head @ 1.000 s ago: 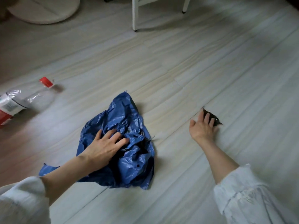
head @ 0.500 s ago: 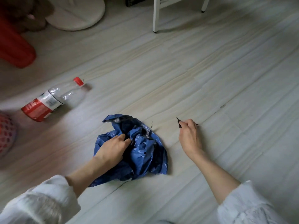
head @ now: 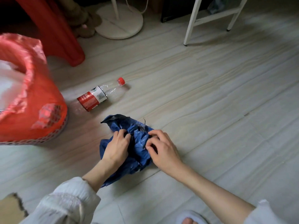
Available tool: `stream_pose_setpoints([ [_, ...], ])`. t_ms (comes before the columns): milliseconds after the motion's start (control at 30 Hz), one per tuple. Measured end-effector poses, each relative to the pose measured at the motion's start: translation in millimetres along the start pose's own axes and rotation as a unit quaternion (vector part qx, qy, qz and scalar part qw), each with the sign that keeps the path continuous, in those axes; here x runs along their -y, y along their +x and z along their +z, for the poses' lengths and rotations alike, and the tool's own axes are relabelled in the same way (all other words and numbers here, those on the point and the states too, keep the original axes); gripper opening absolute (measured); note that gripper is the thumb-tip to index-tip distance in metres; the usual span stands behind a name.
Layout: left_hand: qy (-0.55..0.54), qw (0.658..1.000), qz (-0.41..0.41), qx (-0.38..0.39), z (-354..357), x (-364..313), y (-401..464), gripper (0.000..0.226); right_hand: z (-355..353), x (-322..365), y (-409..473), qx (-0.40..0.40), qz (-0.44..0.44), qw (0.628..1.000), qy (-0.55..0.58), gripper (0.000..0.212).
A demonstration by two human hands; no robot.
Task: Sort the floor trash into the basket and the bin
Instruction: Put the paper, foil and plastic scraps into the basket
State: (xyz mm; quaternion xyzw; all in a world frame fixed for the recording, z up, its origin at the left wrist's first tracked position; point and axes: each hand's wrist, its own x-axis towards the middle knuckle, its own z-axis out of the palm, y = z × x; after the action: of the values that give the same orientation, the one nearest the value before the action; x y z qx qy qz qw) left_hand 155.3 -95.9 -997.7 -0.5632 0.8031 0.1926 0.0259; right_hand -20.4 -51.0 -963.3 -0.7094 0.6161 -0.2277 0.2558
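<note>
Dim, soft indoor light; wide-angle view with motion blur at left.

Illumination is low and diffuse, brightest on the pale floor toward the upper right of the plastic bottle. Corners darken markedly. The white frame legs far right of the bottle cast a soft shadow. The red-lined basket, left of the bottle, is smeared by blur. Floor boards curve near the edges. The bottle carries small highlights.
</note>
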Motion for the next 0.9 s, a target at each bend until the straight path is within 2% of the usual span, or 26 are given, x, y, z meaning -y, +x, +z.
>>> stream_pose_setpoints([
  [67,-0.045,0.998,-0.033,0.002,-2.4,3.3,-4.4,0.024,20.4,-4.5,-11.5,0.104,-0.039,0.993,-0.047,0.01],
  [133,-0.11,0.991,-0.069,0.007,-3.7,5.4,-10.5,0.03,28.3,-18.8,-12.4,0.18,-0.034,0.98,-0.08,0.013],
  [233,-0.208,0.971,-0.081,0.084,-9.1,13.4,-23.9,0.069,35.3,-27.9,-5.8,0.184,-0.086,0.968,-0.145,0.006],
  [267,-0.22,0.965,-0.069,0.121,-12.6,17.1,-29.8,0.082,37.4,-26.5,-2.9,0.18,-0.089,0.965,-0.166,0.016],
  [300,-0.203,0.966,-0.049,0.154,-16.6,20.7,-36.0,0.093,40.4,-25.1,-0.6,0.171,-0.088,0.966,-0.173,0.023],
  [367,-0.087,0.977,-0.002,0.192,-20.5,28.8,-47.4,0.11,43.4,-21.6,3.5,0.141,-0.077,0.973,-0.168,0.026],
  [467,0.07,0.981,0.037,0.177,-17.0,40.3,-56.9,0.121,46.7,-23.7,5.8,0.109,-0.068,0.981,-0.145,0.023],
  [567,0.14,0.978,0.05,0.143,-11.6,43.5,-53.8,0.119,48.5,-17.9,7.1,0.11,-0.015,0.986,-0.126,0.012],
  [600,0.156,0.977,0.052,0.135,-10.2,42.0,-51.6,0.117,46.9,-13.1,7.0,0.121,0.022,0.985,-0.123,0.018],
  [700,0.149,0.981,0.047,0.115,-5.2,37.7,-44.3,0.096,41.4,-2.0,10.1,0.148,0.111,0.981,-0.062,0.056],
  [767,0.134,0.986,0.056,0.08,0.5,37.6,-38.4,0.077,38.2,3.3,15.2,0.181,0.14,0.972,-0.058,0.066],
  [833,0.11,0.992,0.048,0.045,3.3,34.5,-34.5,0.06,36.4,3.8,21.4,0.214,0.137,0.957,-0.144,0.053],
  [900,0.075,0.996,0.016,0.038,2.5,30.5,-31.9,0.049,33.6,5.4,26.6,0.201,0.09,0.939,-0.264,0.036],
])
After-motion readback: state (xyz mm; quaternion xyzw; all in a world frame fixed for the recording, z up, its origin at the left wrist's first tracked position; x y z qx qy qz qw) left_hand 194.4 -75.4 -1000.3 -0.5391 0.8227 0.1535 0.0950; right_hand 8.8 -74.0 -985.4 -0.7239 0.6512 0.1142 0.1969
